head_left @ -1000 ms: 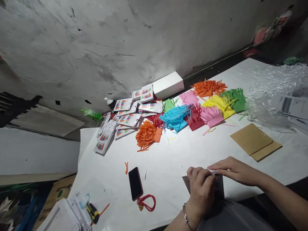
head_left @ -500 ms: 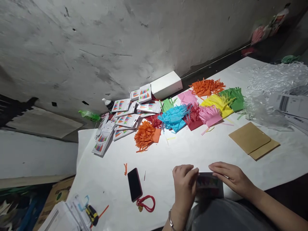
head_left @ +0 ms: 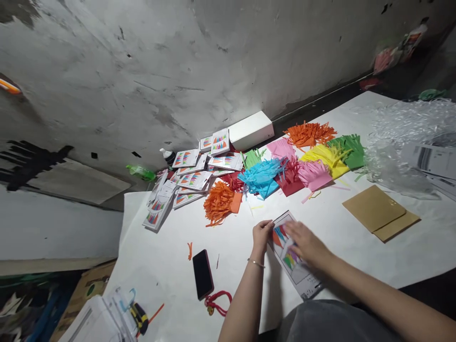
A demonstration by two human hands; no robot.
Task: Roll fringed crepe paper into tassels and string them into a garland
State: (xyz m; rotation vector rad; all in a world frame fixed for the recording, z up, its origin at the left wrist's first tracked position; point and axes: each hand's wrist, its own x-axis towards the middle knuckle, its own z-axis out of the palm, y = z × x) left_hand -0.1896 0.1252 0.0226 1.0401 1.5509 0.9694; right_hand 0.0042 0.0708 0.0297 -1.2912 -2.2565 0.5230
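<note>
A flat white packet (head_left: 301, 279), printed with colourful tassel pictures, lies slanted in front of me near the table's front edge. At its upper left edge my left hand (head_left: 262, 235) is closed in a pinch, holding the packet's side. My right hand (head_left: 309, 245) rests across the printed face with its fingers stretched out, slightly blurred, covering part of the picture. Beyond my hands are bundles of fringed tissue paper, among them an orange one (head_left: 219, 203), a blue one (head_left: 261, 175) and a pink one (head_left: 315, 175).
Similar printed packets (head_left: 194, 180) are heaped at the back left beside a white box (head_left: 251, 130). A phone (head_left: 203, 274) with a red cord (head_left: 223, 297) lies left. Brown envelopes (head_left: 377, 209) and clear plastic bags (head_left: 399, 156) are right. A yellow-black cutter (head_left: 139, 317) sits front left.
The packet has come up from my lap area onto the table, picture side visible. My left hand moved forward to its upper edge; my right hand shifted left onto its face.
</note>
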